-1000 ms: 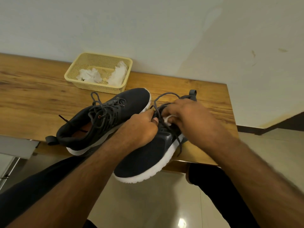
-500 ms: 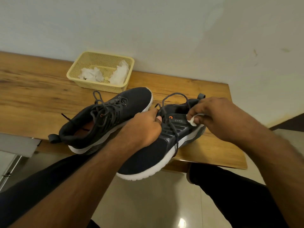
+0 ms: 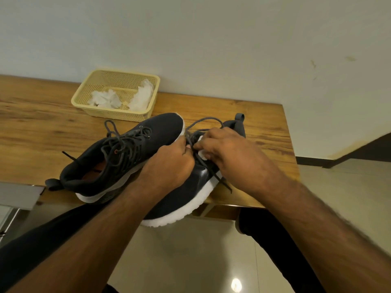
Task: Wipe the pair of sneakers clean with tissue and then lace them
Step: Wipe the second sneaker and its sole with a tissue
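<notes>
Left hand (image 3: 171, 163) grips the near sneaker (image 3: 186, 195); right hand (image 3: 228, 153) pinches tissue (image 3: 202, 155) (wiping step, seemingly); lacing comes next.

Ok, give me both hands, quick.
Left hand: fingers curled on the near sneaker, gripping it.
Right hand: pinching a tissue against that sneaker.

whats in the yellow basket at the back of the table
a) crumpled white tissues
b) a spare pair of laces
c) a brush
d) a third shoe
a: the basket holds only crumpled white tissues, one clump at its left and another against its right wall.
</notes>
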